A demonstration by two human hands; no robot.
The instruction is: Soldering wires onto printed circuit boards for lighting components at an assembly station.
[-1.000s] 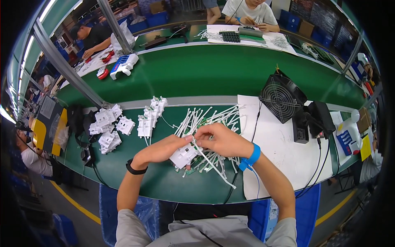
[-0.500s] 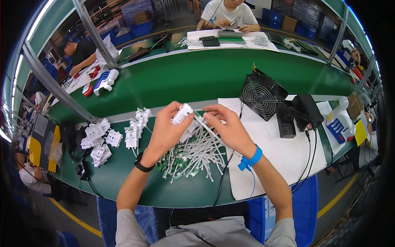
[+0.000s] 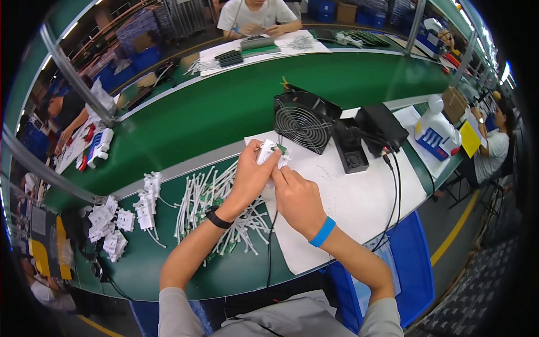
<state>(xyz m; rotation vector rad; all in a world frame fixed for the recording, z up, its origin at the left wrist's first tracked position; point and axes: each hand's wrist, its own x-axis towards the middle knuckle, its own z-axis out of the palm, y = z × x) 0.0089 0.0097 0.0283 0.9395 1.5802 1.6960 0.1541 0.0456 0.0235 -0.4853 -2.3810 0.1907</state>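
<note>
Head view: a green tabletop (image 3: 224,275) carries white sockets (image 3: 115,224) near its left edge, then a heap of white cables (image 3: 210,196). Above the white sheet (image 3: 359,202), the left hand (image 3: 250,174) and right hand (image 3: 297,196) together pinch a small white part (image 3: 270,153). A black fan (image 3: 303,121) stands behind.

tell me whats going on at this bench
A person at a green workbench holds a small white plastic part with a green circuit board up in both hands: the left hand grips it from below and the right hand is closed against it. A heap of white cable pieces lies under the left forearm, with a black fan just beyond. Other people work nearby.
</note>
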